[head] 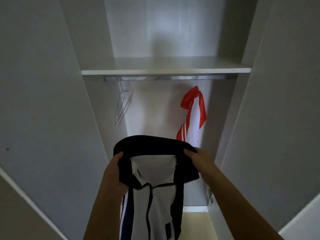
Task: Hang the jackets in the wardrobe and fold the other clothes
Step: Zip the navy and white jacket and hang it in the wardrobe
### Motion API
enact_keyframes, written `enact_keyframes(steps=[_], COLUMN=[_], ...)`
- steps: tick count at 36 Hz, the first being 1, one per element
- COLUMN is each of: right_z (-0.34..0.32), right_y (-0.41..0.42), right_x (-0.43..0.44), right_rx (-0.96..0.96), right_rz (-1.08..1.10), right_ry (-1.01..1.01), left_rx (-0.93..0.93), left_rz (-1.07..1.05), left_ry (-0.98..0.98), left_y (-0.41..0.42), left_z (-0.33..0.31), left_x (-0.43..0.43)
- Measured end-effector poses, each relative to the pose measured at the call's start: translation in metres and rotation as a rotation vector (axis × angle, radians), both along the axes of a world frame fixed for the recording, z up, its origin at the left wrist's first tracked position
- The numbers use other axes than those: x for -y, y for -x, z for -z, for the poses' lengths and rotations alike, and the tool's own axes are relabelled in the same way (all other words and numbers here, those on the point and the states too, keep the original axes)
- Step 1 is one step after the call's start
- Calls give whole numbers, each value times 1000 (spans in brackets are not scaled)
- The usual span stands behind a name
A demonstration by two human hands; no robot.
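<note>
Clearly held by its collar: black-and-white jacket (161, 196) in front of the open wardrobe (166, 71).
Both left hand (115, 168) and right hand (197, 158) clamp curled fingers on it; if one lets go to reach the empty hangers (123, 106) at the left of the rail (173, 78), the jacket may sag or drop. Whether a hanger is inside is hidden; the hem is cut off.

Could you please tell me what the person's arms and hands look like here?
Both forearms are bare; no sleeves reach into view. The left hand and right hand wear no gloves, and no watch, bracelet or ring shows.
</note>
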State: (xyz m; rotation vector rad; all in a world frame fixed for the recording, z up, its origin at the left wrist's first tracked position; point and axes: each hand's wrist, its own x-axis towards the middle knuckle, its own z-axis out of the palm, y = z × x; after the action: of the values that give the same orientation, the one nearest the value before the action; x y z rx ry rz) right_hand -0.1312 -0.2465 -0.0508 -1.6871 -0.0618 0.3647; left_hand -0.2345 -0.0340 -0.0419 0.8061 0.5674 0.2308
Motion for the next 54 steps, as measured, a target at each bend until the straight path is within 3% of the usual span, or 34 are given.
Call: enact_keyframes(steps=[7, 19, 22, 24, 28, 35, 38, 47, 54], right_z=[13, 47, 55, 58, 53, 35, 34, 60, 66], right_y=[-84, -207, -231, -250, -293, -344, -353, -360, -364], right_x=[-71, -163, -192, -217, -288, -389, -415, -441, -419], right_rx=[29, -59, 102, 215, 263, -153, -246, -181, 77], right_rz=[-233, -476, -484, -446, -401, -329, -306, -222, 32], right_ry=[271, 664, 778, 740, 570, 75, -59, -137, -100], left_rx=[-49, -194, -223, -241, -275, -295, -333, -326, -310], left_rz=[-129, -80, -90, -98, -121, -202, -252, -323, -283], left_ry=[28, -3, 14, 25, 7, -11, -18, 25, 6], left_y=[-46, -159, -176, -189, -219, -255, -260, -255, -256], left_z=[13, 28, 34, 37, 38, 28, 28, 35, 36], left_x=[-62, -145, -158, -167, -190, -228, -242, -262, -261])
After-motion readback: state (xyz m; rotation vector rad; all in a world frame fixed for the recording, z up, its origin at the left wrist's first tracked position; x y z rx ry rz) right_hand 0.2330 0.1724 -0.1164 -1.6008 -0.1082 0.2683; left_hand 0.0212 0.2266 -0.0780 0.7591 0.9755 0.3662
